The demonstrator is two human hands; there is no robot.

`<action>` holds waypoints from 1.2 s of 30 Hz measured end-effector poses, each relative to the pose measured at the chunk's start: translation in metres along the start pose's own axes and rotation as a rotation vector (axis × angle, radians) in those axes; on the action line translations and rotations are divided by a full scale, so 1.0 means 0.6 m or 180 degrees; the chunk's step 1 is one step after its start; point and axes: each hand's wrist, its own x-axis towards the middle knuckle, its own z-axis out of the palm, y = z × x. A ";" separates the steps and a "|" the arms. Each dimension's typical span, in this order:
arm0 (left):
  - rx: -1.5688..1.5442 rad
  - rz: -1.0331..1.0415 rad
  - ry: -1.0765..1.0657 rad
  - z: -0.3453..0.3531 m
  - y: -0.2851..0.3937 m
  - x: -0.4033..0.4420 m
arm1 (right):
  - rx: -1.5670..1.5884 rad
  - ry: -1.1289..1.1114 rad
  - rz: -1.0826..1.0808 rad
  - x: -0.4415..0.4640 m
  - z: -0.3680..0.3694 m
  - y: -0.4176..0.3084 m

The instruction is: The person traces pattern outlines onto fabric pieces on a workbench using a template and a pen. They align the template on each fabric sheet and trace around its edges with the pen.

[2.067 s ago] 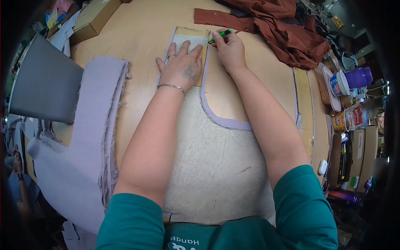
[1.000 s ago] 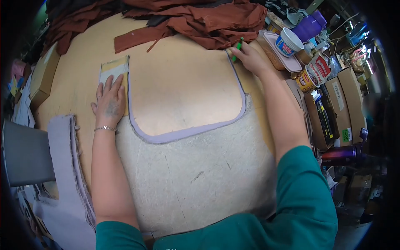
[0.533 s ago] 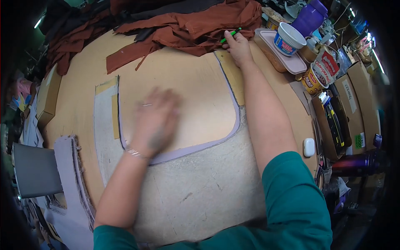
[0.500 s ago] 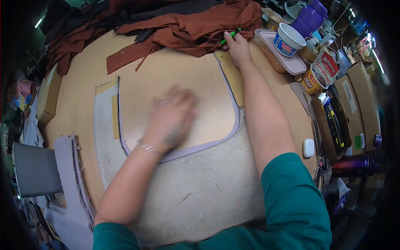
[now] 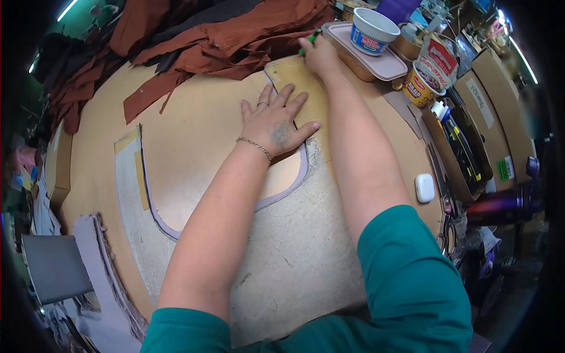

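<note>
My left hand (image 5: pixel 275 123) lies flat with its fingers spread, pressing near the right arm of a worn grey pattern board (image 5: pixel 294 235). The board has a U-shaped cut-out, and lavender fabric (image 5: pixel 275 199) shows as a strip along its inner edge. Tan strips (image 5: pixel 297 79) lengthen the tops of its arms. Near the upper right end of the pattern, my right hand (image 5: pixel 322 57) is closed on a slim green pen (image 5: pixel 312 39). Rust-brown cloth (image 5: pixel 235 50) lies heaped just left of that hand.
A lidded plastic container (image 5: pixel 376 62) with a paper tub (image 5: pixel 374 32) on top stands right of my right hand. Farther along are a box of pens and cutters (image 5: pixel 462 147), a white earbud case (image 5: pixel 424 188) and scissors (image 5: pixel 448 232). Stacked lavender fabric (image 5: pixel 97 265) hangs at the left edge.
My left hand has moved right and away from me, from the cut-out's middle to the pattern's right arm, and now rests still. My right hand keeps the pen. The whole view has shifted.
</note>
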 end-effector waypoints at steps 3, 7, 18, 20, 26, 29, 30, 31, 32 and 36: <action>0.0030 -0.0004 -0.0077 -0.006 0.004 -0.003 | 0.0976 0.0011 0.0544 -0.002 -0.025 0.021; 0.0013 -0.0013 -0.0127 -0.012 0.007 -0.004 | 0.0879 -0.0007 0.0069 -0.016 -0.020 0.029; 0.0152 -0.0061 0.0025 -0.001 0.008 0.000 | -0.0388 -0.0462 -0.0186 -0.403 -0.304 -0.060; 0.0181 -0.0067 0.0041 0.002 0.007 0.001 | -0.0733 -0.0513 -0.0326 -0.508 -0.390 -0.071; 0.0243 -0.0075 -0.0058 -0.003 0.013 0.000 | -0.0303 -0.0751 0.0755 -0.607 -0.510 -0.084; 0.0197 -0.0054 -0.0088 -0.007 0.012 -0.001 | 0.1110 0.0031 0.1115 -0.471 -0.397 -0.081; 0.0180 -0.0060 -0.0102 -0.009 0.011 -0.002 | 0.1183 -0.0198 0.0903 -0.414 -0.359 -0.064; 0.0160 -0.0070 -0.0120 -0.010 0.012 -0.003 | 0.1320 -0.0290 0.0623 -0.353 -0.311 -0.037; 0.0140 -0.0080 -0.0147 -0.010 0.012 -0.003 | 0.1846 -0.0200 0.0883 -0.296 -0.261 -0.044; -0.0057 -0.0073 -0.0173 -0.011 0.010 -0.002 | 0.1367 -0.0169 0.0202 -0.114 -0.101 0.015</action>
